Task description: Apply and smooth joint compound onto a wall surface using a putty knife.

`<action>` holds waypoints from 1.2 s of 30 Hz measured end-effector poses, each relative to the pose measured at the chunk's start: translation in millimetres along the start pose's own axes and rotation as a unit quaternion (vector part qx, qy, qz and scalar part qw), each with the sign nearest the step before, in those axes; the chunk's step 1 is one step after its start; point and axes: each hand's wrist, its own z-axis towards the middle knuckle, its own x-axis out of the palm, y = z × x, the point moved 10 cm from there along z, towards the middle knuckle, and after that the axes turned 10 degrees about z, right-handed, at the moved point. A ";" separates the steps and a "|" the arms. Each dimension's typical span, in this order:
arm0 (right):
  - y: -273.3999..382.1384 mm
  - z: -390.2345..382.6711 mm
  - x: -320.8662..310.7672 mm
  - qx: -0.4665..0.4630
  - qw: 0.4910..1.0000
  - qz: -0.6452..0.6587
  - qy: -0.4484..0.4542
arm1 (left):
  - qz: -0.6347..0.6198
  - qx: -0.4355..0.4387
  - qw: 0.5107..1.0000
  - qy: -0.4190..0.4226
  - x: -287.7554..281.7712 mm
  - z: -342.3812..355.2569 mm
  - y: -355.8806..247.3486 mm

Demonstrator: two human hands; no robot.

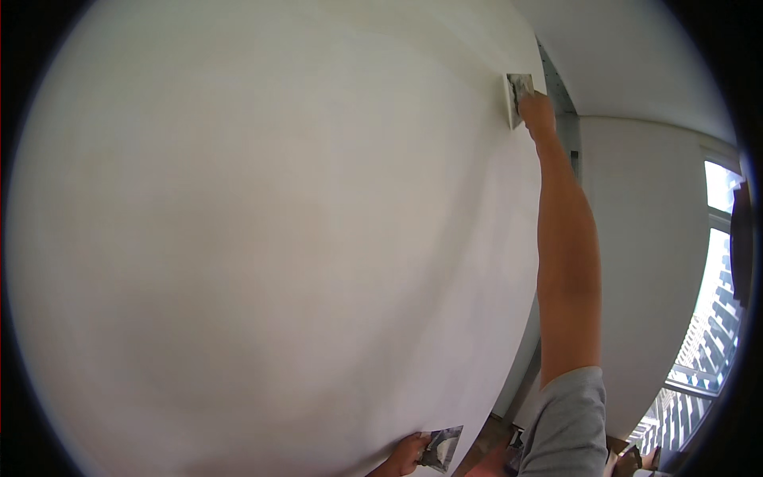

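Note:
High on the right of the pale wall [278,222], my right hand [540,115] is closed on a plastering trowel [517,86]. Its blade lies against the wall near the wall's right edge, and my arm is stretched up to it. Down at the lower edge, my left hand [408,453] grips a wide putty knife [443,450] with a dark, smeared blade. A whitish patch of what looks like filler sits on that blade. The left fingers are partly hidden behind the hand.
The wall ends on the right at a gap with grey metal framing [559,79]. Past it stand another pale wall [636,238] and a bright window [699,334]. The ceiling [628,56] is overhead. Brown flooring [486,439] and blurred items show at the bottom right.

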 end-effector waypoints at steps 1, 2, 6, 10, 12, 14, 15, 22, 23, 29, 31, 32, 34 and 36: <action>-5.3 26.8 -1.2 -0.033 0.999 -0.017 0.008 | 0.001 -0.018 1.000 0.023 12.3 -2.0 4.8; 0.4 39.5 5.8 -0.068 0.997 -0.025 0.021 | -0.003 -0.030 0.999 0.039 20.7 -4.3 5.6; 151.3 20.6 24.7 -0.147 0.989 0.026 0.001 | 0.266 0.197 0.943 -0.018 -4.4 3.1 -16.1; 311.8 -70.5 -7.9 -0.172 0.969 0.175 0.004 | 0.265 0.213 0.939 -0.048 -16.7 12.4 -12.3; 365.0 -103.7 -15.8 -0.235 0.951 0.186 0.071 | 0.231 0.171 0.957 -0.044 -8.5 7.1 -9.1; 383.6 -124.5 -31.3 -0.280 0.936 0.199 0.081 | 0.199 0.124 0.971 -0.035 0.1 -1.0 -4.7; 399.6 -142.3 -30.0 -0.330 0.911 0.228 0.100 | 0.090 0.078 0.993 -0.023 0.5 -4.5 -1.7; 379.4 -188.4 -52.0 -0.421 0.870 0.191 0.169 | -0.015 0.020 1.000 -0.016 6.8 -11.1 5.1; 350.2 -175.5 -57.8 -0.437 0.871 0.185 0.129 | -0.006 -0.001 0.999 -0.044 27.7 -35.2 -15.5; 139.3 -85.1 -58.8 -0.308 0.949 0.071 0.013 | 0.001 0.027 0.999 -0.046 27.9 -44.4 -21.8; 66.0 -75.9 -53.9 -0.188 0.977 0.104 0.003 | -0.009 0.032 0.999 -0.037 25.9 -40.5 -17.8; 52.6 -80.2 -47.2 -0.185 0.978 0.098 0.004 | -0.008 0.026 0.999 -0.036 25.2 -40.7 -13.2; 29.1 -88.3 -42.3 -0.163 0.979 0.118 -0.030 | -0.010 0.042 0.999 -0.027 23.9 -40.6 -13.0; 29.3 -105.4 -23.6 -0.181 0.978 0.093 -0.040 | -0.010 0.035 0.999 -0.016 28.4 -40.0 -19.8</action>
